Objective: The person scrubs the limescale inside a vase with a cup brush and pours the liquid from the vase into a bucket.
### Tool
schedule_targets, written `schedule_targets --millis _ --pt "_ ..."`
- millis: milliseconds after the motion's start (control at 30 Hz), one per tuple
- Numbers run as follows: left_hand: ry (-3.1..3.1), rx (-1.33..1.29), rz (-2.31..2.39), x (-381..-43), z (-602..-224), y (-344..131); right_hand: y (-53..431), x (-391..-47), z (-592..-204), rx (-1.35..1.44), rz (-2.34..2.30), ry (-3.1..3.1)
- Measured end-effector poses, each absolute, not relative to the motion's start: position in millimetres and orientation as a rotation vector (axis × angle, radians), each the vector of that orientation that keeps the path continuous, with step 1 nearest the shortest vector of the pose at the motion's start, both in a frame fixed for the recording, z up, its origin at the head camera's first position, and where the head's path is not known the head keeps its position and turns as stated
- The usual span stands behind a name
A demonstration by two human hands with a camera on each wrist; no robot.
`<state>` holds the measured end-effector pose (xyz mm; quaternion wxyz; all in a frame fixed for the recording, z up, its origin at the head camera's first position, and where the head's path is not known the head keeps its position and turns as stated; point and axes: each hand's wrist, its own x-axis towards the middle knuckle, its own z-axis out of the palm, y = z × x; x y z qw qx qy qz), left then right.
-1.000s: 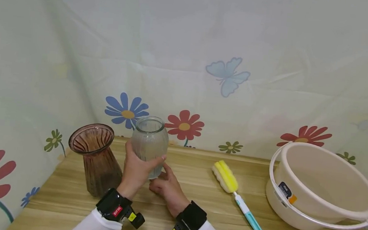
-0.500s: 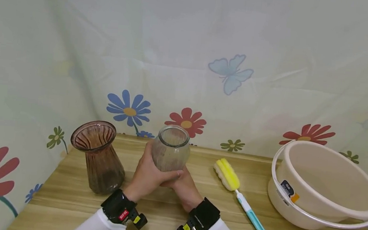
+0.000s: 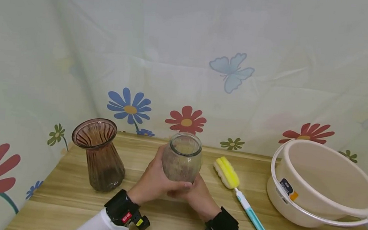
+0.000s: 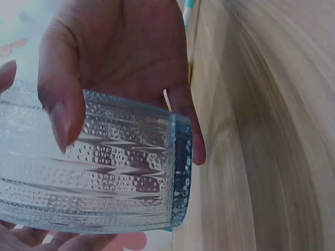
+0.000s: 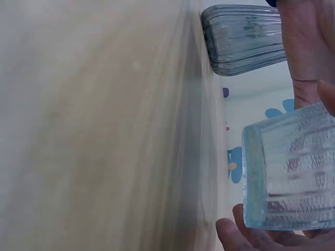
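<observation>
Both hands hold a clear ribbed glass vase point(image 3: 182, 162), raised a little above the table with its mouth up. My left hand point(image 3: 156, 182) grips its left side, the thumb across the front. From the right, my right hand point(image 3: 203, 199) holds it low down; the left hand partly hides it in the head view. In the left wrist view, the right thumb lies on the dotted glass point(image 4: 120, 162) and a finger reaches past the base. The right wrist view shows the right fingers point(image 5: 243, 232) beside the vase's base point(image 5: 255, 178).
A brown-tinted flared vase point(image 3: 104, 163) stands on the wooden table point(image 3: 148, 225) to the left. Right of the hands lies a bottle brush point(image 3: 245, 202) with a yellow sponge head. Further right is a beige bucket point(image 3: 300, 209), its handle lowered. A flowered curtain point(image 3: 163, 54) hangs behind.
The clear vase has moved right and nearer to me, held by the left hand. The right hand has shifted right with it and opened from a curled pose to hold its lower part.
</observation>
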<state>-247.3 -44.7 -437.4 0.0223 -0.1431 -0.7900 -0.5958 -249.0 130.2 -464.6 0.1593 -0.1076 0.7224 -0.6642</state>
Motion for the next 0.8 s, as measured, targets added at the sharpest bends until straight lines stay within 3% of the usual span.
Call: schedule_targets --millis 367,800 --pt "-2.459 -0.767 -1.961 -244.5 -442.4 -37.3 165.7 -227.8 -457.3 -0.312 -1.767 2.052" --pt "-2.513 -0.973 -1.985 -230.6 -449.0 -27.9 194.7 -204.7 -463.1 -0.474 -1.578 2.276"
